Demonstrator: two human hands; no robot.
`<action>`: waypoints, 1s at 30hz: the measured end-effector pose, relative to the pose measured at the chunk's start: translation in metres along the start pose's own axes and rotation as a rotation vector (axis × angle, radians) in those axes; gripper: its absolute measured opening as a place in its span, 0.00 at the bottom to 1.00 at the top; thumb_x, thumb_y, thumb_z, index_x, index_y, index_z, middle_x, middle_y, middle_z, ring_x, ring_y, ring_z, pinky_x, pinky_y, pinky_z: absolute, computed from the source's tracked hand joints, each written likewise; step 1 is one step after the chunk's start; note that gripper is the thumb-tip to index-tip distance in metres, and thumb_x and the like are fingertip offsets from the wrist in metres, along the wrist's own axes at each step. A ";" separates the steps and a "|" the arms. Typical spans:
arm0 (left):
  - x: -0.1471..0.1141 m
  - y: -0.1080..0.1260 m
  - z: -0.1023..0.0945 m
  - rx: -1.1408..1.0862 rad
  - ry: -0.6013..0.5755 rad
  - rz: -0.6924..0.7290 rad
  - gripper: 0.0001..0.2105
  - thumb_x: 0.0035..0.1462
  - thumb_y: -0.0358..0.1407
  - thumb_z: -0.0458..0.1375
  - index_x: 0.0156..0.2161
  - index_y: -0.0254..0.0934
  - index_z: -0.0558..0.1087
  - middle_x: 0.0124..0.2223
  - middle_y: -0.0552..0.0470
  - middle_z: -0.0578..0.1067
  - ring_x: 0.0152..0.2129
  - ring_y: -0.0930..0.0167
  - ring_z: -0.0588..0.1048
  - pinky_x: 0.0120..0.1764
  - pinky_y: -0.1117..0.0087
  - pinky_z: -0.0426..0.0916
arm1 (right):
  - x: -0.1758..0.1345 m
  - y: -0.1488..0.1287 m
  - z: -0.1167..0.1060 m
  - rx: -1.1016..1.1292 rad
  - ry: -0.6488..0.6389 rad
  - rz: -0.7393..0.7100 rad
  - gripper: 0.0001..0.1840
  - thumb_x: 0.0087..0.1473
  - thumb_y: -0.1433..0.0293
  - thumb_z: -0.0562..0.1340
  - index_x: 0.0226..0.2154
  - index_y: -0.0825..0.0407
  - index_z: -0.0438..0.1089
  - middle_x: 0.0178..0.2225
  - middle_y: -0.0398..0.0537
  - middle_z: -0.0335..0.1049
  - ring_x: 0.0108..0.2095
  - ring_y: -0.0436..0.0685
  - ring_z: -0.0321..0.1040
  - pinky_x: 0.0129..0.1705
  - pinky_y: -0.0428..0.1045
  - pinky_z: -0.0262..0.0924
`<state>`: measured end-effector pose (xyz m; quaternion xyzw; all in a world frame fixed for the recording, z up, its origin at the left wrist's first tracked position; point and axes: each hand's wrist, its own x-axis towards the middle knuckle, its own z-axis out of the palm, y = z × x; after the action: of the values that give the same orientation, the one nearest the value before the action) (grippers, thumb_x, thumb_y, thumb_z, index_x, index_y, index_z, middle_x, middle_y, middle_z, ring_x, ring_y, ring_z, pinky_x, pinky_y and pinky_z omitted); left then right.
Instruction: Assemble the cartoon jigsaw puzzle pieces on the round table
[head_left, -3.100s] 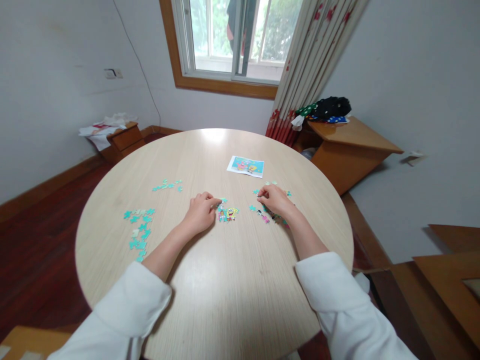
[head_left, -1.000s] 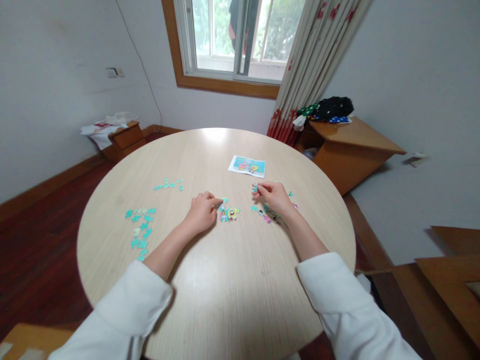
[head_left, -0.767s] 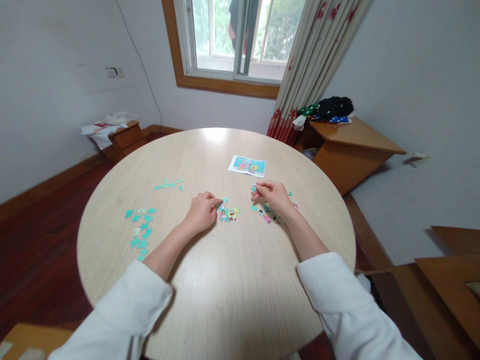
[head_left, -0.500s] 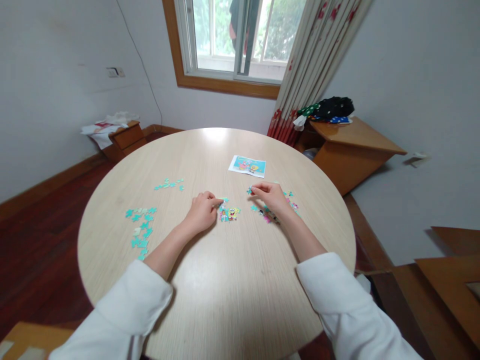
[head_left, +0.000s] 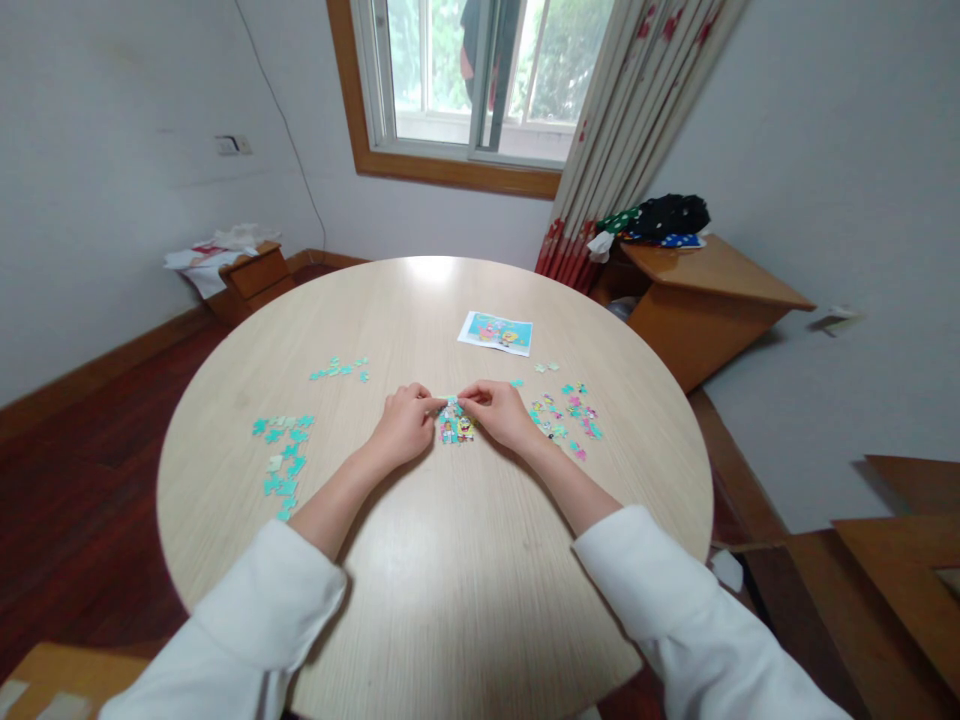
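A small partly joined jigsaw puzzle with a yellow cartoon figure lies flat on the table in front of me. My left hand is at its left edge, most fingers curled, the index fingertip pressing on the upper left part and holding it. My right hand is closed in a pinch on a puzzle piece at the puzzle's upper right edge; the fingers mostly hide that piece. Loose coloured puzzle pieces lie scattered just right of my right hand.
Teal puzzle pieces lie in groups on the left of the round table. A printed picture sheet lies beyond my hands. Behind stand a window, a curtain and a wooden cabinet with cloths on top.
My right hand has moved left with its puzzle piece, from above the loose pieces to the joined puzzle, uncovering pieces on the right. My left hand stays in place.
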<state>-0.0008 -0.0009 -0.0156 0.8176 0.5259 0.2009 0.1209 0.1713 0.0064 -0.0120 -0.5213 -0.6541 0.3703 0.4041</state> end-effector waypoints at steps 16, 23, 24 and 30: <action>-0.001 0.003 -0.003 0.019 -0.025 -0.011 0.21 0.50 0.25 0.48 0.46 0.41 0.75 0.41 0.45 0.71 0.42 0.63 0.67 0.46 0.58 0.61 | 0.003 0.005 0.005 -0.066 -0.019 0.023 0.04 0.46 0.73 0.63 0.26 0.55 0.74 0.25 0.47 0.75 0.27 0.50 0.70 0.31 0.45 0.62; -0.001 0.004 -0.004 0.019 -0.028 -0.011 0.21 0.50 0.25 0.48 0.46 0.39 0.75 0.41 0.44 0.70 0.42 0.62 0.67 0.46 0.57 0.62 | 0.003 0.006 0.007 -0.066 -0.021 0.019 0.04 0.46 0.73 0.63 0.26 0.55 0.74 0.25 0.48 0.75 0.27 0.51 0.69 0.31 0.45 0.62; 0.000 0.004 -0.004 0.019 -0.030 -0.011 0.21 0.50 0.25 0.48 0.46 0.39 0.75 0.41 0.44 0.70 0.42 0.62 0.67 0.46 0.57 0.62 | 0.003 0.006 0.007 -0.067 -0.023 0.016 0.04 0.46 0.73 0.63 0.26 0.55 0.74 0.25 0.47 0.75 0.27 0.51 0.69 0.31 0.45 0.62; 0.000 0.003 -0.003 0.019 -0.014 -0.009 0.21 0.50 0.25 0.48 0.46 0.41 0.75 0.41 0.45 0.71 0.41 0.63 0.67 0.46 0.58 0.62 | 0.003 0.007 0.006 -0.075 -0.024 -0.007 0.04 0.46 0.73 0.62 0.25 0.55 0.73 0.25 0.47 0.74 0.26 0.50 0.69 0.30 0.45 0.62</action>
<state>0.0007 -0.0023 -0.0114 0.8177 0.5306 0.1897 0.1176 0.1676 0.0105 -0.0203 -0.5294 -0.6741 0.3504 0.3776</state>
